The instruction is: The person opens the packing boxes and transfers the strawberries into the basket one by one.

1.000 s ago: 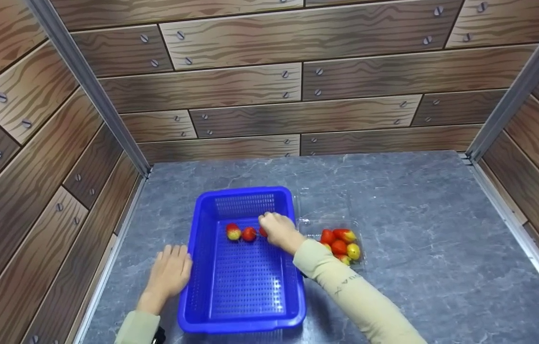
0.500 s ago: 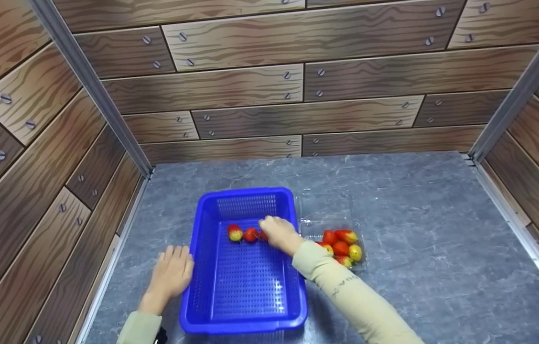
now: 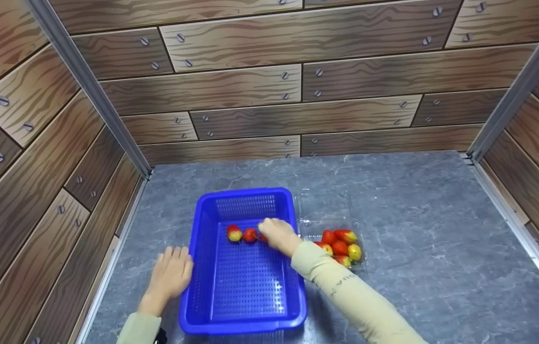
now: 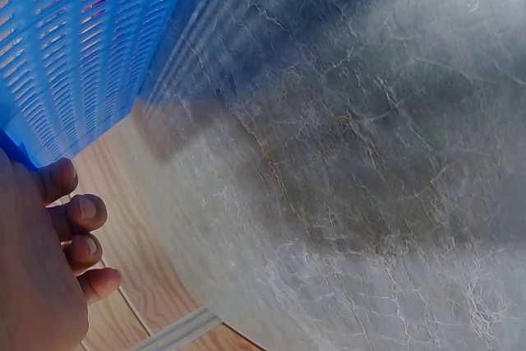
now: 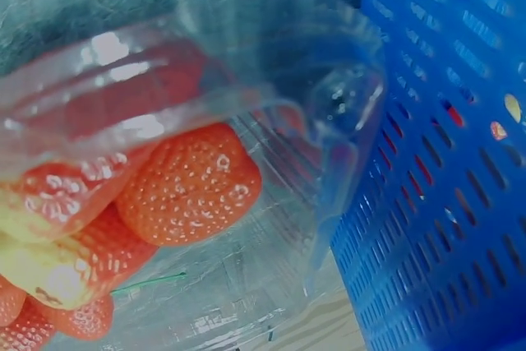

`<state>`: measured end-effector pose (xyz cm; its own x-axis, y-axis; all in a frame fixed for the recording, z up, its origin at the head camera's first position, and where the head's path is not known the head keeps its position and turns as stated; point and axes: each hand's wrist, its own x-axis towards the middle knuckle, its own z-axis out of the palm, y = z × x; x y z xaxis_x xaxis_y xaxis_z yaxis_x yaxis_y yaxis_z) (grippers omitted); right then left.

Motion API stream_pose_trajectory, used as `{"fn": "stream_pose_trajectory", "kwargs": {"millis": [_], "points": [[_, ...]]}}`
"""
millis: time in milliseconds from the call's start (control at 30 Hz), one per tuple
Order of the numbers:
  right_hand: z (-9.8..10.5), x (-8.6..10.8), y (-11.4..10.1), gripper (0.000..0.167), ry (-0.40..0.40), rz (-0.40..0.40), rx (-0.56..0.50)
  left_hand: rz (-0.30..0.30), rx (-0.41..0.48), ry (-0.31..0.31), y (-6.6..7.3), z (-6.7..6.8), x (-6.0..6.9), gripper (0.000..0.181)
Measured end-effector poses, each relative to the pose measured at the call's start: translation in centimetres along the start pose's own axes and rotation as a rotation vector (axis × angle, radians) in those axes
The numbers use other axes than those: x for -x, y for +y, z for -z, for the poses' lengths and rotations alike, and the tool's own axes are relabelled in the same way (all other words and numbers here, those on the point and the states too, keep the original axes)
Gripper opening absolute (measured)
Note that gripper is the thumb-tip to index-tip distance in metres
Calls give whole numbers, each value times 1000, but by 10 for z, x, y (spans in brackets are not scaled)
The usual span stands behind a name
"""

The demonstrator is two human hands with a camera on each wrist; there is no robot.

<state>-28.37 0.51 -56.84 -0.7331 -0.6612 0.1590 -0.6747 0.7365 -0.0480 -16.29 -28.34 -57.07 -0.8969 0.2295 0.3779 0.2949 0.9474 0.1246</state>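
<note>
My right hand (image 3: 279,234) is inside the blue basket (image 3: 245,327), with its fingers curled round a red strawberry (image 3: 263,238) that is mostly hidden beneath them. Left of it, on the basket floor, lie a round red strawberry (image 3: 249,235) and a red-yellow strawberry (image 3: 234,233) in a row. At the basket's left rim my left hand (image 3: 171,272) holds on from outside. Its bent fingers (image 4: 84,211) show beside the slotted wall in the left wrist view; its thumb is hidden. The right wrist view shows no hand.
A clear plastic box (image 3: 361,239) with its lid laid back stands right against the basket, under my right forearm. Several red and yellow strawberries (image 5: 193,187) fill it. Grey marbled tabletop (image 3: 422,229) surrounds both, bounded by wood-patterned walls (image 3: 250,86).
The right hand has dipped very slightly in the basket and the strawberry under it has shifted a little. The left hand stays at the rim. The head view sways slightly.
</note>
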Motion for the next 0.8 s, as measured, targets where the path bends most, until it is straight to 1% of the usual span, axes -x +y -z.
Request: {"fn": "stream_pose_trajectory", "kwargs": {"millis": [100, 233, 433, 667, 800], "points": [[0, -1, 0, 15, -4, 3, -5, -6, 0, 3, 0, 1, -1, 13], [0, -1, 0, 14, -14, -14, -40, -8, 2, 3, 0, 2, -2, 14], [0, -2, 0, 15, -31, -34, -69, 9, 6, -19, 0, 2, -2, 15], [1, -1, -1, 17, -24, -27, -64, 12, 13, -18, 1, 1, 0, 15], [2, 0, -1, 17, -19, -19, -78, 13, 9, -18, 1, 1, 0, 14]]}}
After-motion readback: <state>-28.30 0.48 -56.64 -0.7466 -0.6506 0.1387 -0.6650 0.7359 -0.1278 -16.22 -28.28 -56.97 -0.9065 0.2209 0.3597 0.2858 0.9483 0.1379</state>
